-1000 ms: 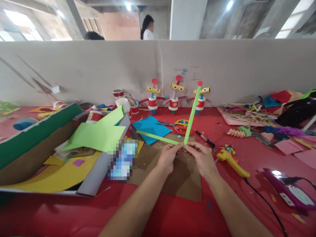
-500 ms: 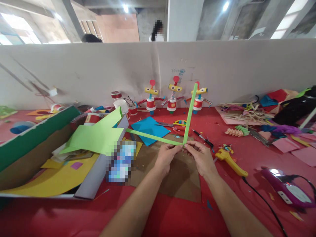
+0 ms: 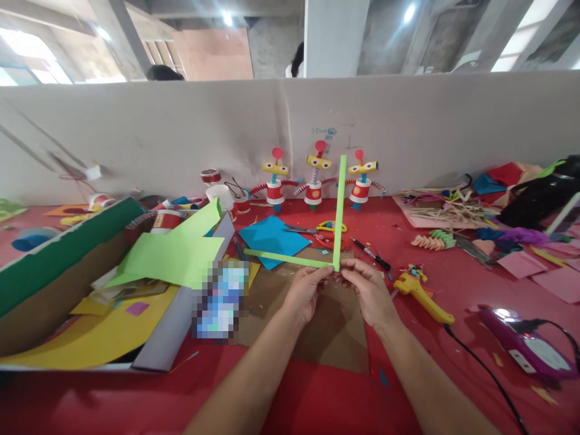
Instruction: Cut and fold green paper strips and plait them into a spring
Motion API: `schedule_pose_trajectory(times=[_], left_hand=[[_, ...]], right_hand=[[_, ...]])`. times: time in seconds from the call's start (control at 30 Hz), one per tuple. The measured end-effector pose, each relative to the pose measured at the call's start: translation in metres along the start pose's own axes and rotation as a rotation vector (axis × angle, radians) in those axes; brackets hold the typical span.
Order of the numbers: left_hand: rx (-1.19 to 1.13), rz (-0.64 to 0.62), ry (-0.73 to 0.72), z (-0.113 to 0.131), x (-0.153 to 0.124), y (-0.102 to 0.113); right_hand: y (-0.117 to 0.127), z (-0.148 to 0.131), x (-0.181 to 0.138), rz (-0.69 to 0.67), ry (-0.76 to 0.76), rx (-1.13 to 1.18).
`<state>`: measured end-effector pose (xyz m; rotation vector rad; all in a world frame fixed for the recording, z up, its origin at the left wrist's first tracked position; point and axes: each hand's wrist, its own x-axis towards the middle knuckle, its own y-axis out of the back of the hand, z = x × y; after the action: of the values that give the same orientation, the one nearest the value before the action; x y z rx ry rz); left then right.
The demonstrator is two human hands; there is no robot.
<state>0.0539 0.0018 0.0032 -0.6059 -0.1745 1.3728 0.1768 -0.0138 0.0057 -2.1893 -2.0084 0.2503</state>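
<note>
Two light-green paper strips [image 3: 339, 211] meet at a corner between my fingertips, one standing upright and the other running out to the left. My left hand [image 3: 304, 291] pinches the strips from the left side of that corner. Opposite it, my right hand [image 3: 365, 287] is closed on the same corner, thumb and fingers together. Both hands are above a brown board [image 3: 333, 344]. Beyond them lie a blue paper sheet [image 3: 272, 238], scissors [image 3: 301, 229] with yellow handles and a black pen [image 3: 374, 255].
Three paper-cup robot figures [image 3: 313, 192] stand along the grey partition [image 3: 181, 133]. On the right are a yellow glue gun [image 3: 423, 296] with a black cord and a purple device [image 3: 525, 344]. A box [image 3: 165, 335] of coloured paper and a phone [image 3: 222, 302] occupy the left.
The upright strip has swung left to nearly vertical, and the left-pointing strip looks shorter, with its end closer in. Both hands keep their pinch at the corner.
</note>
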Motion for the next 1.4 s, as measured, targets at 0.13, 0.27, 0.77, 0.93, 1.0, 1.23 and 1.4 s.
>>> schedule_pose_trajectory(times=[0.13, 0.27, 0.77, 0.93, 1.0, 1.23, 1.4], left_hand=[[0.129, 0.010, -0.113, -0.004, -0.001, 0.001], [0.241, -0.006, -0.209, -0.006, -0.002, 0.001], [-0.104, 0.065, 0.209, 0.000, 0.003, 0.006], [-0.132, 0.150, 0.241, -0.003, 0.007, 0.006], [-0.134, 0.149, 0.248, -0.004, 0.008, 0.007], [-0.139, 0.147, 0.246, -0.009, 0.012, 0.013], [-0.092, 0.060, 0.201, -0.008, 0.011, 0.014]], right_hand=[[-0.002, -0.002, 0.000, 0.045, 0.025, -0.129], [-0.001, -0.001, 0.002, 0.083, 0.039, -0.206], [0.003, 0.009, 0.009, 0.040, -0.161, 0.107], [0.003, 0.009, 0.010, 0.046, -0.153, 0.076], [0.003, 0.009, 0.010, 0.044, -0.153, 0.069], [0.001, 0.009, 0.009, 0.014, -0.154, 0.033], [0.001, 0.012, 0.010, 0.033, -0.145, 0.021]])
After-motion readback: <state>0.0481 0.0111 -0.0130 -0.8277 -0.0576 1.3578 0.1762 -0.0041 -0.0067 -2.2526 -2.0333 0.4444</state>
